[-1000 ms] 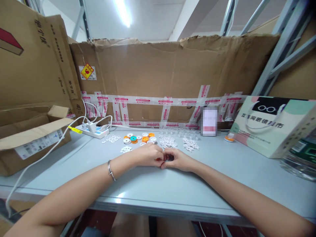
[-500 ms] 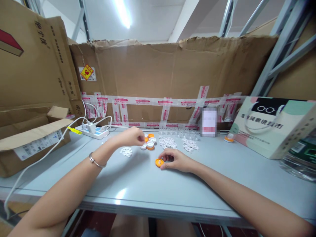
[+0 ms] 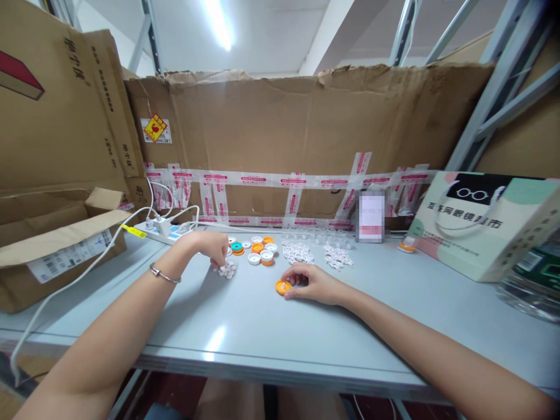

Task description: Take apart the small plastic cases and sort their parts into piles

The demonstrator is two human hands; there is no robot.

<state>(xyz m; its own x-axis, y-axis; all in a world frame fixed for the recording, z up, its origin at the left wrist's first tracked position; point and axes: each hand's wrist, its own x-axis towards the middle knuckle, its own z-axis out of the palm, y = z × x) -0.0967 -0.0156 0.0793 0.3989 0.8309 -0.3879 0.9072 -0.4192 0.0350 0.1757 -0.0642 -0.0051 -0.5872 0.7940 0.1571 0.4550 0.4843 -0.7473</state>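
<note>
My right hand (image 3: 311,283) rests on the table with thumb and fingers gripping the edge of a round orange cap (image 3: 282,287), which lies flat and has a small pale piece in its middle. Over at the left, my left hand (image 3: 213,249) reaches down, fingertips pinched together at a small pile of white discs (image 3: 226,270); whatever is between them is hidden. Just beyond, several round caps stand in a cluster, among them a teal one (image 3: 237,247), a white one (image 3: 254,258) and an orange one (image 3: 257,248).
Two heaps of small white pieces (image 3: 297,253) lie behind my right hand, with clear round containers (image 3: 321,234) behind them. A blurred phone (image 3: 371,217), a paper bag (image 3: 472,227) and a large bottle (image 3: 531,280) stand right. At left are a power strip (image 3: 168,232) and an open carton (image 3: 65,251).
My left hand has moved left and down from the cluster of caps to the white discs, uncovering the teal cap. The right hand keeps its hold on the orange cap in the same place.
</note>
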